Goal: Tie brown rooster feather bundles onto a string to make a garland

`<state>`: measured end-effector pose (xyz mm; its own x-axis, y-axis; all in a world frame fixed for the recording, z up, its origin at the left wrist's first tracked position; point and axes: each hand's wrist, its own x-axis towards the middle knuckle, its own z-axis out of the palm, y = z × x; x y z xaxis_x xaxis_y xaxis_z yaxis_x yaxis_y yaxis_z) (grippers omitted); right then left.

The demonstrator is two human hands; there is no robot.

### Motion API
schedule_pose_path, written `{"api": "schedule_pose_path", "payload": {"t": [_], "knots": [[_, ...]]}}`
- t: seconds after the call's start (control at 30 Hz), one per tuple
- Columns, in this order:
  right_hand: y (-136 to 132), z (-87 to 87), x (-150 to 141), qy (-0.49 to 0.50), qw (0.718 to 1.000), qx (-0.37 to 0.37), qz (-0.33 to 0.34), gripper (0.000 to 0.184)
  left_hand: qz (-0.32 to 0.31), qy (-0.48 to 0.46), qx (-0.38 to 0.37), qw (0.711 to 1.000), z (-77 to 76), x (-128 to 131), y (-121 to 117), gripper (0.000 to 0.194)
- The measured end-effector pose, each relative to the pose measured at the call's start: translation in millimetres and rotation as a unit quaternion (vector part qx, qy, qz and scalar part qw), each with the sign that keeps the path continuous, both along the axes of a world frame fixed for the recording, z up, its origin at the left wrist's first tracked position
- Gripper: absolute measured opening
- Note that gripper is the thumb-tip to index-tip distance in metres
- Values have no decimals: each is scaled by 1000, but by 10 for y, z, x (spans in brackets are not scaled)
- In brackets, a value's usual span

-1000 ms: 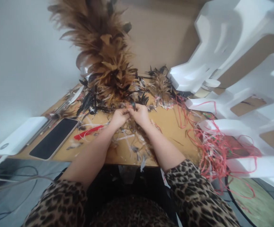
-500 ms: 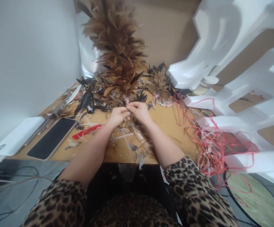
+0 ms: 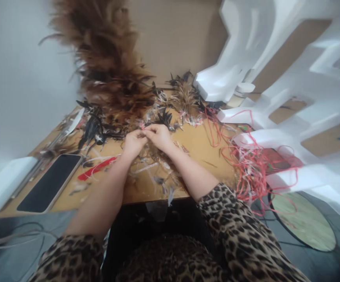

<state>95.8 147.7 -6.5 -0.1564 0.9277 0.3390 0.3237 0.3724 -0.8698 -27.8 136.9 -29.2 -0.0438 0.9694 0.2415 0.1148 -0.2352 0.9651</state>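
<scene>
2 hands met over the middle of the worktop [image 3: 205,147]. The left hand [image 3: 133,143] and the right hand [image 3: 159,136] touched at the fingertips, fingers pressed together in a pinch on a small pink tie [image 3: 142,126] at the foot of the feather duster [image 3: 111,74]; the frame was blurred there, so the tie was perhaps only a scrap of string. The duster rose from the hands toward the far wall, tilted to the left, brown with darker feathers low down. Loose feathers [image 3: 95,127], black and brown, lay scattered just beyond and left of the hands, and a smaller tuft [image 3: 184,96] stood to the right of the duster. Under the forearms lay pale quill scraps [image 3: 155,172].

A phone [image 3: 49,182] lay face up near the left edge, with a white box [image 3: 2,184] just beside it on the outside. A red strip [image 3: 96,168] lay between the phone and the left forearm. Red string [image 3: 252,164] was heaped in a tangle at the right end of the worktop, spilling over the edge. White foam pieces [image 3: 263,70] were stacked behind and right of it. Both sleeves [image 3: 237,231] were leopard print.
</scene>
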Motion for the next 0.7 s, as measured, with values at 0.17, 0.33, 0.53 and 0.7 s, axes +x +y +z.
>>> {"api": "schedule_pose_path", "payload": {"t": [0.17, 0.33, 0.53, 0.7], "knots": [[-23, 17, 50, 27, 999, -20, 14, 20, -119, -47, -51, 990, 35, -38, -11, 19], [-39, 15, 42, -32, 999, 16, -27, 17, -33, -35, -69, 996, 22, -19, -17, 18], [-58, 19, -4, -71, 996, 30, -39, 16, 53, -2, -7, 999, 31, 39, -27, 16], [-66, 48, 25, -64, 997, 45, -28, 17, -22, -31, -17, 999, 37, 2, -7, 17]]}}
